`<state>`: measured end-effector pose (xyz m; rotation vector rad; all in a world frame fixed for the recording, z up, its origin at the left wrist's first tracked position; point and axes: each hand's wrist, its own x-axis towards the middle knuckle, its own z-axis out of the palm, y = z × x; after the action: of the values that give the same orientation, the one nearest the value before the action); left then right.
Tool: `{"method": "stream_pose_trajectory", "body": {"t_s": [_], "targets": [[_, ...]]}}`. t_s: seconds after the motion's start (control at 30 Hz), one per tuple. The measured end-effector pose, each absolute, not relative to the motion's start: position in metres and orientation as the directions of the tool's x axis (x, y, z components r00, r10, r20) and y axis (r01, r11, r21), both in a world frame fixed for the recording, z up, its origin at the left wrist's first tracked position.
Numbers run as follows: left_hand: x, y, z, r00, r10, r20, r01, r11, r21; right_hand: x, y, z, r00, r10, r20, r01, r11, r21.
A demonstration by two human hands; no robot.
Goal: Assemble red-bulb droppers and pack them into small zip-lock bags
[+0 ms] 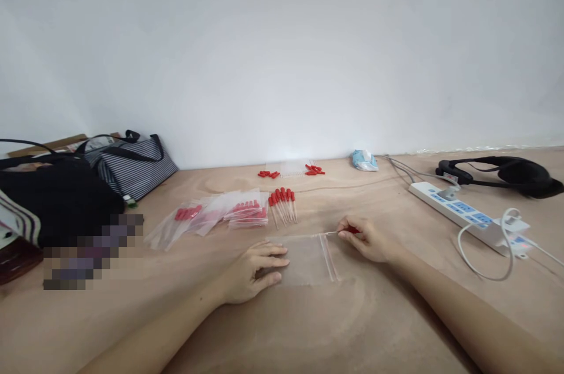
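A clear zip-lock bag point(304, 259) lies flat on the table, its zip edge on the right. My left hand point(258, 268) rests on the bag's left part with fingers stretched out. At the bag's upper right corner, my right hand point(363, 239) pinches a dropper by its red rubber bulb point(353, 230); the thin clear tube points left and its tip meets the bag's mouth. Just beyond the bag, several red-bulbed droppers point(282, 198) lie fanned out. To their left is an overlapping stack of filled bags point(249, 212) with red bulbs showing through.
Near the wall lie more red-bulbed droppers point(315, 170) and a blue-and-white soft pack point(365, 160). A power strip point(462, 209) with looped cables and a black strapped headset point(520, 174) occupy the right. Bags, one a striped bag point(136, 165), crowd the left.
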<state>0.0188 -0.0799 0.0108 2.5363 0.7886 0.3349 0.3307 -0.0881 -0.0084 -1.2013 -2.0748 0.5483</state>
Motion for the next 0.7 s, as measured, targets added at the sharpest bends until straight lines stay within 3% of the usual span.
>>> {"method": "stream_pose_trajectory", "body": {"t_s": [0.23, 0.7], "targets": [[0.018, -0.081, 0.005, 0.769, 0.621, 0.151, 0.494, -0.727, 0.476, 0.349, -0.086, 0.000, -0.401, 0.884, 0.242, 0.645, 0.460, -0.610], [0.019, -0.083, 0.008, 0.753, 0.642, 0.147, 0.523, -0.718, 0.459, 0.318, -0.087, -0.005, -0.501, 0.820, 0.278, 0.627, 0.565, -0.536]]}}
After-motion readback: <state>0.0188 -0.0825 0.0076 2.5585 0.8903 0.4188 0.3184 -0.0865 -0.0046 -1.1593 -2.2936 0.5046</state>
